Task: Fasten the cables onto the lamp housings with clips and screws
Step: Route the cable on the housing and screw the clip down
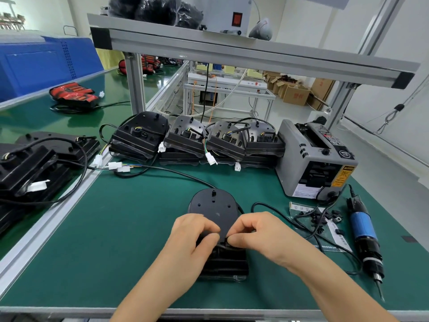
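A black lamp housing (214,205) lies back-up on the green mat in front of me. My left hand (193,233) has its fingers curled over the housing's round socket. My right hand (253,231) pinches a small black piece, a clip or the cable, right beside the left fingertips at the housing's middle. A black cable (176,171) runs from the housing toward the back left. Loose black clips (321,217) lie on a clear sheet to the right. An electric screwdriver (364,238) with a blue grip lies at the far right.
A row of black lamp housings (197,138) with white connectors stands along the back. More housings (34,163) are stacked at the left. A grey tape dispenser (315,159) sits back right. An aluminium shelf frame (232,49) spans overhead.
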